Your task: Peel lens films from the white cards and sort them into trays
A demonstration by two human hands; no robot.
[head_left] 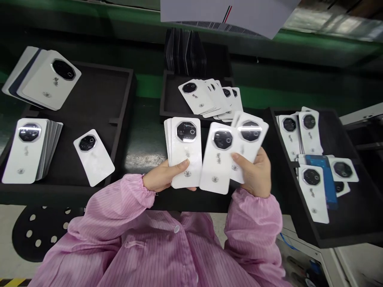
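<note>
Two hands [163, 175] [257, 173] and three black trays [101, 91] [171, 95] [359, 209] show.

My feed shows phone back covers [22, 155] in the left tray [127, 97], the right tray [356, 223] and, between them, the middle tray [170, 93], with upright panels [185, 54] behind the middle covers [196, 99].

1 black stool [45, 230], 1 barcoded sheet [251, 14]

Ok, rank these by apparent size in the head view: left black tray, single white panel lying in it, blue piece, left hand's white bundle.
Left black tray
White bundle in the left hand
Single white panel
Blue piece, partly covered
Nearness may enlarge the bundle.
</note>
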